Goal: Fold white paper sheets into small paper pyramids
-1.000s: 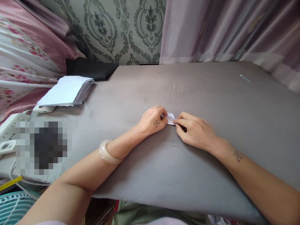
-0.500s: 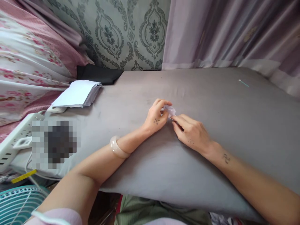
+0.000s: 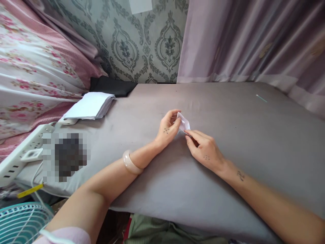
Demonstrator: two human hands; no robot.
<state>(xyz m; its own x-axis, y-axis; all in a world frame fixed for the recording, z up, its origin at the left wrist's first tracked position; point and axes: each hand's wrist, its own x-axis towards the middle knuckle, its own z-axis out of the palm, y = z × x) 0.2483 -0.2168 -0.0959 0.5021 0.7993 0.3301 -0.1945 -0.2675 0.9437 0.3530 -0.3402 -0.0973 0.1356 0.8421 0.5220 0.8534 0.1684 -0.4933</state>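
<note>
A small folded piece of white paper is held just above the grey cloth-covered table, near the middle of the view. My left hand grips its left side between thumb and fingers, with part of the fingers hidden behind the paper. At the lower right corner, the thumb and fingertips of my right hand pinch its edge. The paper looks creased and slightly opened, with a pointed top. A pale bangle circles my left wrist.
A stack of white paper sheets lies at the back left, before a black folded item. A white power strip runs along the left edge, above a teal fan. A thin teal-and-white stick lies far right.
The folded paper shows more of its face now and has opened somewhat between my hands. My right hand has shifted slightly down. The camera view has tilted up a little.
</note>
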